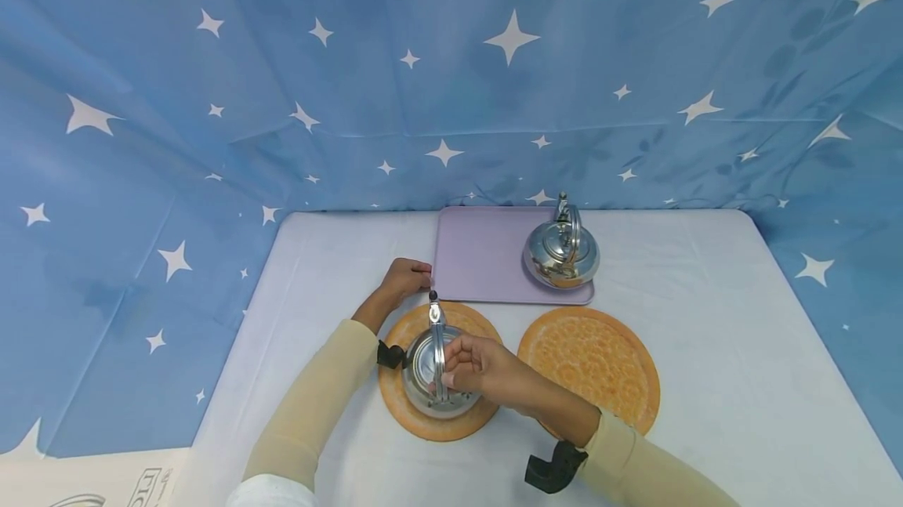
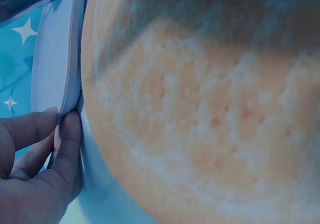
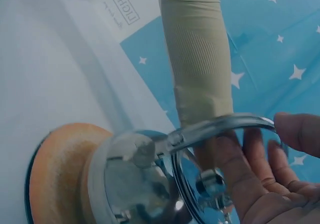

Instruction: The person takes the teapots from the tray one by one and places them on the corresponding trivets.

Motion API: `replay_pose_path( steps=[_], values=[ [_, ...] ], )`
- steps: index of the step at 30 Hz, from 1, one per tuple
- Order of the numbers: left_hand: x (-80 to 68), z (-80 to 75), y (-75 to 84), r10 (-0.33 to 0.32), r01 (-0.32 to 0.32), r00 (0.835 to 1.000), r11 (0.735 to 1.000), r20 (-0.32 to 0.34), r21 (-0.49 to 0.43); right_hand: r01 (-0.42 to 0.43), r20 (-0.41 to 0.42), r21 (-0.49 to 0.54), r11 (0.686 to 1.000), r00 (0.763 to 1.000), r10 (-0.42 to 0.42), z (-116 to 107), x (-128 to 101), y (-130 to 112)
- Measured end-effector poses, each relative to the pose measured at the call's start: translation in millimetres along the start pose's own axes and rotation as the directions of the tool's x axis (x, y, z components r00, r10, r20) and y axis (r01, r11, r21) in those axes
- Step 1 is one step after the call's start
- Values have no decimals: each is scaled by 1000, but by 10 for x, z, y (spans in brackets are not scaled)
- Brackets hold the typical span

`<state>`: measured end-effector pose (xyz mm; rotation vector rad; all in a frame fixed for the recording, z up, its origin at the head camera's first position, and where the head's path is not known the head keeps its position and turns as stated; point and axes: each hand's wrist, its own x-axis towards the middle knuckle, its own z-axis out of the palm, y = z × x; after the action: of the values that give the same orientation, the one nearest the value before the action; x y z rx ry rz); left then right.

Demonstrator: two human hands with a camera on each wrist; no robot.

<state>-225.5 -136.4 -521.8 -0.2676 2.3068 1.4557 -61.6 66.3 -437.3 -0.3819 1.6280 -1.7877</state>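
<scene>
We are seeing a white-covered table (image 1: 705, 319) filling the lower frame, with a blue star-printed cloth (image 1: 451, 60) hanging as backdrop across the top and sides. At lower centre the right hand (image 1: 474, 366) is curling its fingers around the handle of a steel kettle (image 1: 432, 374) sitting on an orange mat (image 1: 405, 405). Just above, the left hand (image 1: 404, 278) is pinching the edge of a lilac tray (image 1: 480, 256) carrying a second kettle (image 1: 562, 255), while another orange mat (image 1: 589, 366) is lying to the right.

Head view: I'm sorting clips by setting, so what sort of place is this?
Probably a staged recording setup rather than a real kitchen. A blue star-printed cloth hangs as backdrop around a table covered in white, and on it there are only two steel kettles, two orange mats and a lilac tray.
</scene>
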Motion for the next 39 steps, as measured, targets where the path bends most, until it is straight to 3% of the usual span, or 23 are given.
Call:
replay_pose_path(
  steps=[4,8,14,17,20,24,27,29,32,36,39],
  values=[
    [-10,7,1,14,-14,1000,1000,2,7,6,-29,20,1000,1000,-5,-104,-38,-24],
    [-30,6,13,15,-15,1000,1000,1,-4,70,-101,3,998,992,-70,-273,-106,-124],
    [-35,-9,8,2,-2,1000,1000,-7,-5,147,-282,-146,978,942,-184,-533,-146,-349],
    [-28,-4,-8,6,-6,1000,1000,-5,-14,198,-351,-281,939,890,-292,-690,-149,-451],
    [-30,4,-18,18,-18,1000,1000,-2,-10,200,-425,-422,884,818,-388,-872,-166,-542],
    [-33,12,-17,31,-31,1000,999,2,-24,157,-499,-570,806,713,-492,-1116,-199,-625],
    [-29,9,-15,36,-35,999,998,4,-52,111,-541,-632,767,645,-540,-1279,-215,-636],
    [-24,9,-15,38,-37,999,997,5,-67,82,-581,-624,777,616,-532,-1374,-220,-624],
    [-17,14,-17,42,-41,999,996,8,-83,51,-652,-539,841,607,-455,-1493,-221,-587],
    [-26,26,-13,46,-45,999,996,2,-71,28,-714,-365,930,633,-299,-1615,-200,-515],
    [-42,34,-3,47,-48,999,996,-5,-74,5,-717,-261,965,669,-198,-1681,-184,-465]
  ],
)
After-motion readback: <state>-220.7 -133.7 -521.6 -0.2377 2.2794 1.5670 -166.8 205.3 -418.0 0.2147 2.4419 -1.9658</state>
